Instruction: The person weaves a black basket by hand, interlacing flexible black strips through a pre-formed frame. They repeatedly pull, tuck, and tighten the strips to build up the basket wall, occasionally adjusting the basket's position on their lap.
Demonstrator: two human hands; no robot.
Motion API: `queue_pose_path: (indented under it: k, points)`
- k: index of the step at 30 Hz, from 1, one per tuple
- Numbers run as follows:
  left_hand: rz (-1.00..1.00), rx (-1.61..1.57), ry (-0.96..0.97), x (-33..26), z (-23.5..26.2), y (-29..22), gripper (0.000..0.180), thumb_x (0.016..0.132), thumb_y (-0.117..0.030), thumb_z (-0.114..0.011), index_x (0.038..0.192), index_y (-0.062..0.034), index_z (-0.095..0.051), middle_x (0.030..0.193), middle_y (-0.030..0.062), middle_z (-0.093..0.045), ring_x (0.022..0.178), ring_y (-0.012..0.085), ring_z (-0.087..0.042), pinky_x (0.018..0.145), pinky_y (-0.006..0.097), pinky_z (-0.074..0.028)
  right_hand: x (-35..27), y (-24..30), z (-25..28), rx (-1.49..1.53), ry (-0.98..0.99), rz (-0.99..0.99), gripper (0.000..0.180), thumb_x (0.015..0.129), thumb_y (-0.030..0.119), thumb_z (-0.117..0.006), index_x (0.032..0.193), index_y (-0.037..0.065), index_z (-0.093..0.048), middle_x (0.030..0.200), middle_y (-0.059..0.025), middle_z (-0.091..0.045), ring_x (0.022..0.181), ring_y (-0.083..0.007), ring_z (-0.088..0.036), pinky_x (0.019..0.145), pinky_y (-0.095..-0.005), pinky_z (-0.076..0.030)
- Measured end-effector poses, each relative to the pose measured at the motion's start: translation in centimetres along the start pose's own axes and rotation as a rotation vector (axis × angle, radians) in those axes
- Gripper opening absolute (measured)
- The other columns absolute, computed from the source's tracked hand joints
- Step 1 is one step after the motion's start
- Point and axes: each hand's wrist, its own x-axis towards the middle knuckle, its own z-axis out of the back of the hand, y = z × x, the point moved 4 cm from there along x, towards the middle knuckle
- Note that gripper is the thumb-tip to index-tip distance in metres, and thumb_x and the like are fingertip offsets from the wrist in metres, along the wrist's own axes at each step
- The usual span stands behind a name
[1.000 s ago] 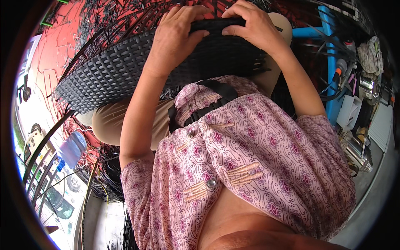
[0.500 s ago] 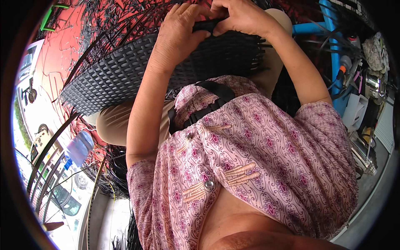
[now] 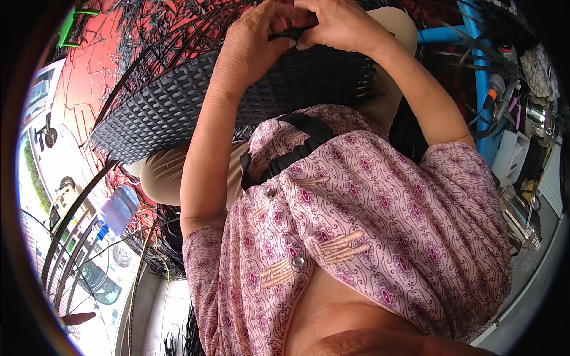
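A black woven wicker-like panel [image 3: 163, 107] of flat plastic strips rests across my lap, with loose strip ends at its right edge. My left hand [image 3: 252, 47] is closed at the panel's upper edge, its thumb on the near side and its fingers curled over. Close beside it, my right hand [image 3: 341, 26] is closed on the same edge, its thumb pointing toward the left thumb. The fingertips of both hands are partly hidden at the top of the view, so any thin strip between them cannot be made out.
Loose black strips [image 3: 160, 29] litter the red floor [image 3: 89, 65] beyond the panel. At right stand a blue frame [image 3: 480, 59], a white plastic container [image 3: 510, 155] and metal items [image 3: 537, 121]. A clear blue water jug [image 3: 120, 209] is at left, near long curved black strips [image 3: 74, 213].
Both hands have shifted slightly left along the panel's upper edge, still close together. The view has moved a little; the panel stays on my lap.
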Motion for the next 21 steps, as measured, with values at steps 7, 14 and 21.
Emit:
queue_pose_path:
  k: [7, 14, 21]
  points:
    - [-0.095, -0.012, -0.001, -0.2, -0.1, -0.8, 0.048, 0.072, 0.0, -0.084, 0.115, -0.0097, -0.067, 0.097, 0.0037, -0.066, 0.091, 0.017, -0.064, 0.086, 0.032, -0.055, -1.7, 0.3, 0.0, -0.093, -0.064, 0.013, 0.034, 0.079, 0.02, -0.084, 0.097, 0.0, -0.063, 0.1, -0.0169, -0.067, 0.099, -0.0357, -0.066, 0.083, -0.0436, -0.052]
    - [-0.193, 0.061, -0.055, 0.6, -2.4, -3.4, 0.049, 0.074, -0.006, -0.084, 0.12, -0.0096, -0.067, 0.11, 0.0063, -0.068, 0.106, 0.0217, -0.068, 0.094, 0.036, -0.056, -6.8, -6.3, 4.0, -0.104, -0.386, -0.2, 0.039, 0.087, 0.044, -0.078, 0.099, 0.006, -0.073, 0.089, -0.0099, -0.071, 0.084, -0.0256, -0.071, 0.077, -0.0382, -0.054]
    - [-0.263, 0.115, -0.122, 1.9, -4.0, -3.8, 0.043, 0.071, -0.015, -0.085, 0.11, -0.015, -0.068, 0.096, 0.0031, -0.068, 0.098, 0.027, -0.065, 0.09, 0.041, -0.053, -9.1, -10.7, 2.1, 0.238, -0.389, -0.264, 0.045, 0.084, 0.054, -0.079, 0.09, 0.009, -0.079, 0.076, -0.0034, -0.073, 0.065, -0.0124, -0.068, 0.067, -0.0291, -0.051]
